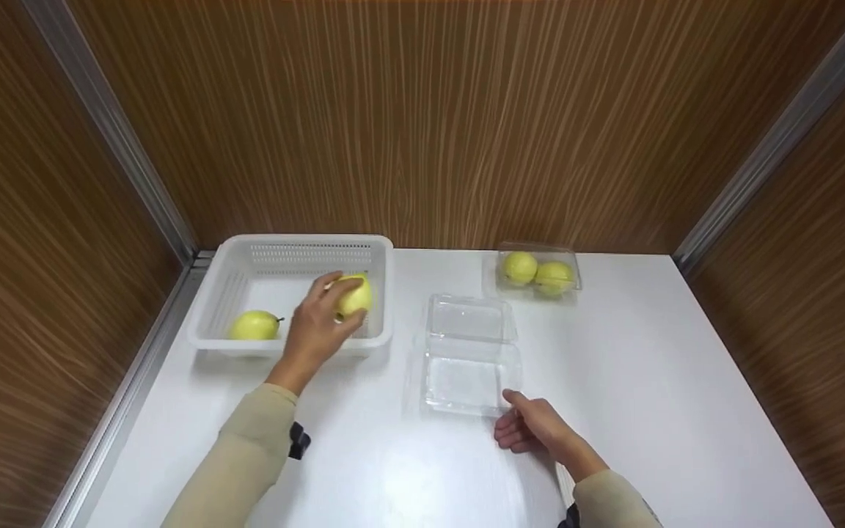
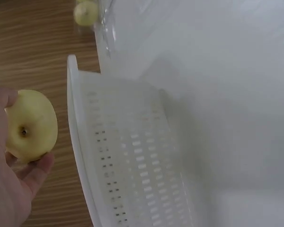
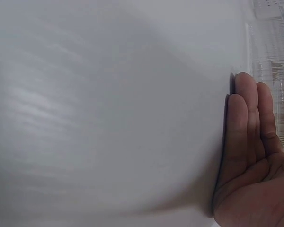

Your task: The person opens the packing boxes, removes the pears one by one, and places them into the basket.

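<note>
My left hand [image 1: 312, 326] grips a yellow-green pear [image 1: 355, 297] between thumb and fingers, over the right side of a white plastic basket [image 1: 386, 301]. The left wrist view shows the same pear [image 2: 32, 125] end-on, with a dark dimple facing the camera. Another pear [image 1: 254, 325], its stem pointing right, lies in the basket's front left. A clear plastic clamshell box [image 1: 464, 381] lies opened out right of the basket. Beside its front right corner, my right hand [image 1: 536, 425] rests near the table with fingers loosely extended, holding nothing.
At the back right stands a clear box [image 1: 576, 279] with two pears [image 1: 520, 268] inside. Wood-grain panels [image 1: 437, 125] close off the back and both sides of the white table [image 1: 642, 367].
</note>
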`<move>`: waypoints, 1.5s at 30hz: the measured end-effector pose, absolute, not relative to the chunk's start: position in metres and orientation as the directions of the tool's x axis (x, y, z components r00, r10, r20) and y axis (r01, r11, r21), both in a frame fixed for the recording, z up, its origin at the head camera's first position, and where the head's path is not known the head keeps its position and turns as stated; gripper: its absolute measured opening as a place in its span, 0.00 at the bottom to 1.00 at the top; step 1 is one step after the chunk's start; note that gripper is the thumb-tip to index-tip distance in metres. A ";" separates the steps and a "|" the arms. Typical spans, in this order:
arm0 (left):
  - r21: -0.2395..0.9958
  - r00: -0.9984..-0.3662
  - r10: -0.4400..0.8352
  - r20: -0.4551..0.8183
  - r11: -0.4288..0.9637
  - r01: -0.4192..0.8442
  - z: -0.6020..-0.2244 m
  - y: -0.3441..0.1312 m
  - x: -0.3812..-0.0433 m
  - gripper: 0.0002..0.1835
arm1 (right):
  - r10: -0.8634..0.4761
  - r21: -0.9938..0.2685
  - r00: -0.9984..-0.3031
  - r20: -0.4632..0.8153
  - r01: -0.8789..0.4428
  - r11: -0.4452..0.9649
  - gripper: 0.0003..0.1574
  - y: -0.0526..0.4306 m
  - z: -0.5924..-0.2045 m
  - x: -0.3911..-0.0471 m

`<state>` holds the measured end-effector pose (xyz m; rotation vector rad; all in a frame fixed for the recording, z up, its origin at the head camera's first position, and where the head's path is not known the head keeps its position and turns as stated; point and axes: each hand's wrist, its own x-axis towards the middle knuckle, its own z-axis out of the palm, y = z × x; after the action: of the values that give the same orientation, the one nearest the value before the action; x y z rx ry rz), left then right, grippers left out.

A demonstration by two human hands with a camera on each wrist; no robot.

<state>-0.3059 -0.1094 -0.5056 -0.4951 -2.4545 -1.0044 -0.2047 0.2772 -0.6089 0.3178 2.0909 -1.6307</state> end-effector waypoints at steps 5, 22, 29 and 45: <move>0.595 -0.890 0.095 0.446 0.711 0.375 -0.513 -0.132 -0.315 0.24 | -0.102 -0.854 -0.870 -0.483 0.442 0.275 0.43 0.279 -0.611 -0.204; 0.644 -0.983 0.052 0.175 0.750 0.154 -0.526 -0.173 -0.325 0.25 | -0.102 -0.853 -0.868 -0.486 0.445 0.272 0.43 0.280 -0.608 -0.203; 0.639 -0.992 0.065 0.111 0.759 0.121 -0.533 -0.181 -0.327 0.26 | -0.101 -0.852 -0.869 -0.484 0.442 0.282 0.42 0.278 -0.609 -0.204; 0.576 -0.996 0.085 0.033 0.812 0.089 -0.537 -0.182 -0.329 0.26 | -0.086 -0.845 -0.866 -0.493 0.453 0.284 0.43 0.275 -0.608 -0.202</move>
<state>-0.3293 -0.1817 -0.5367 -0.1430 -2.9848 -0.9499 -0.2016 0.2755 -0.6076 0.3287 2.1116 -1.6129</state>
